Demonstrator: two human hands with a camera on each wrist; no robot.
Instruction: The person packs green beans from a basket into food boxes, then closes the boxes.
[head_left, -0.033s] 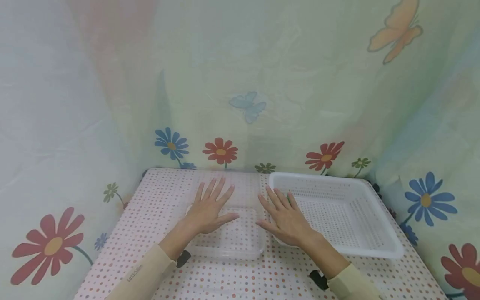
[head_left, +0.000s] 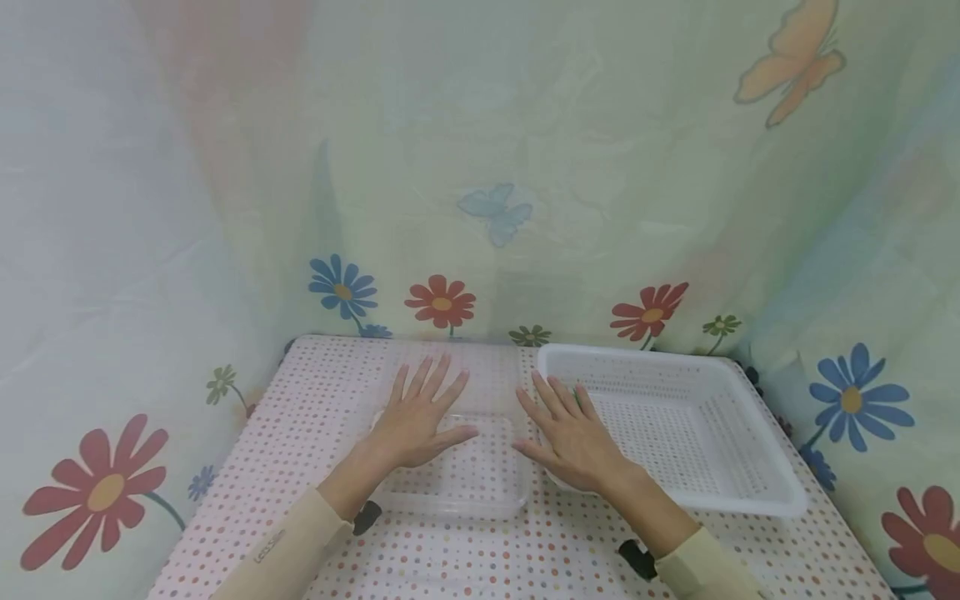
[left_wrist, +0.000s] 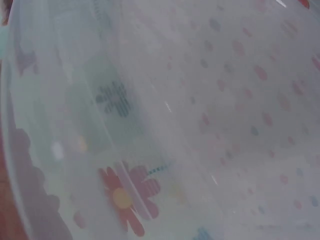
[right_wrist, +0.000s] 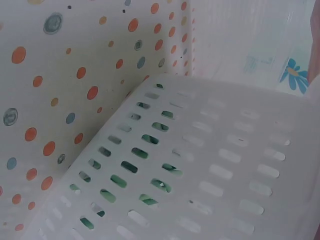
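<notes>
My left hand (head_left: 416, 425) is spread flat, palm down, above or on a clear plastic box (head_left: 480, 505) in the middle of the table; whether it touches is hard to tell. A faint see-through panel (head_left: 495, 379) adjoins the box's far side. In the left wrist view, clear plastic (left_wrist: 165, 107) fills the picture. My right hand (head_left: 573, 437), fingers also spread, lies over the left edge of a white perforated basket (head_left: 757, 450) and holds nothing. Something green (right_wrist: 118, 181) shows through the basket's slots in the right wrist view; its kind is hidden.
A dotted cloth (head_left: 480, 558) covers the table. Curtains with printed flowers and butterflies (head_left: 495, 212) hang behind and at both sides, close to the table's edges. The basket takes up the table's right part, beside the clear box.
</notes>
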